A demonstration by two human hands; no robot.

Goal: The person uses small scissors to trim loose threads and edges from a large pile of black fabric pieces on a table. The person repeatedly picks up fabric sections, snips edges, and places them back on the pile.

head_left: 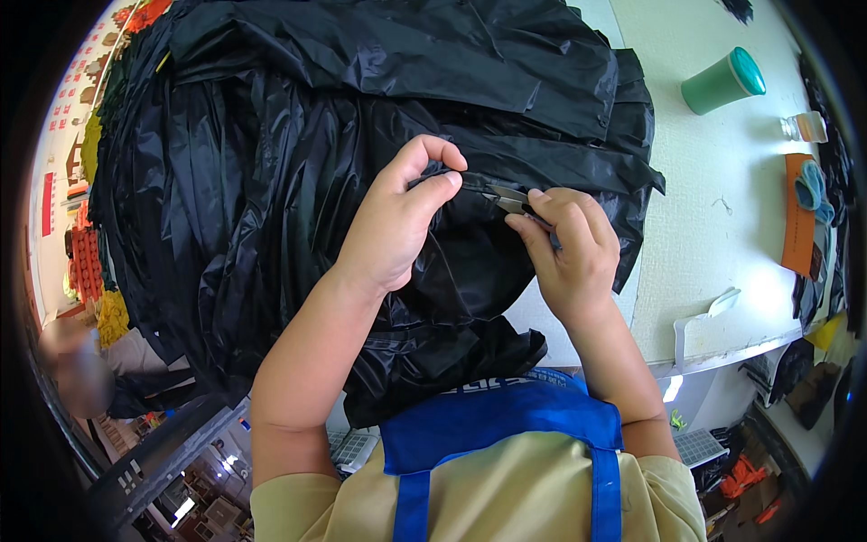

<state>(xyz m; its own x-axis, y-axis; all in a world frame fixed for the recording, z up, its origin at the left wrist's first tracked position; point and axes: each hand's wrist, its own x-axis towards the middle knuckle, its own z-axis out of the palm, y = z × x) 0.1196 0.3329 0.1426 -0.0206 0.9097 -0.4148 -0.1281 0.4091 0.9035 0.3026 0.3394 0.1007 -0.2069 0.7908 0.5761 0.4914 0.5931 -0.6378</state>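
Observation:
A big heap of shiny black fabric covers most of the white table. My left hand pinches a fold of this black fabric between thumb and forefinger at the heap's near right part. My right hand holds small metal thread snips, whose blades point left and meet the fabric right beside my left fingertips. A blue apron over a tan shirt fills the lower middle of the view.
A green cup lies on its side at the table's far right, with a small clear container beyond it. An orange strip with blue pieces sits at the right edge. Another person is at the lower left.

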